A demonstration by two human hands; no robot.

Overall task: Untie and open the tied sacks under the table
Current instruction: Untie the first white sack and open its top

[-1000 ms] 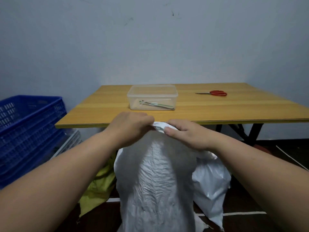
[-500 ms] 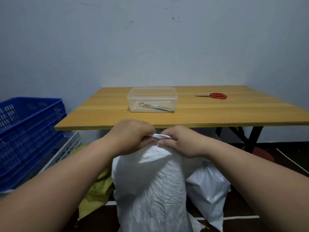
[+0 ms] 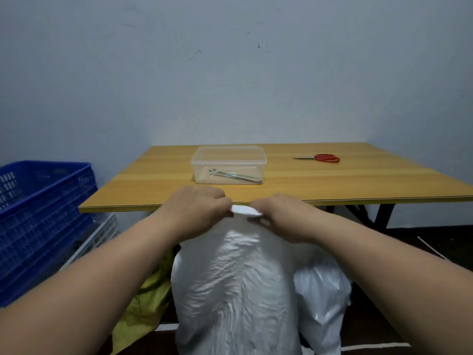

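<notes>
Crate [image 3: 43, 213] at 9 o'clock. Left hand [image 3: 198, 211] and right hand [image 3: 279, 216], dead centre, each pinch the gathered neck of the sack [image 3: 235, 290], which stands at 6 o'clock against the table [image 3: 358, 185] edge. Scissors [image 3: 322, 158] at 2 o'clock.

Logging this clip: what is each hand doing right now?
Left hand: pinching the top of the white sack.
Right hand: pinching the same top.
</notes>
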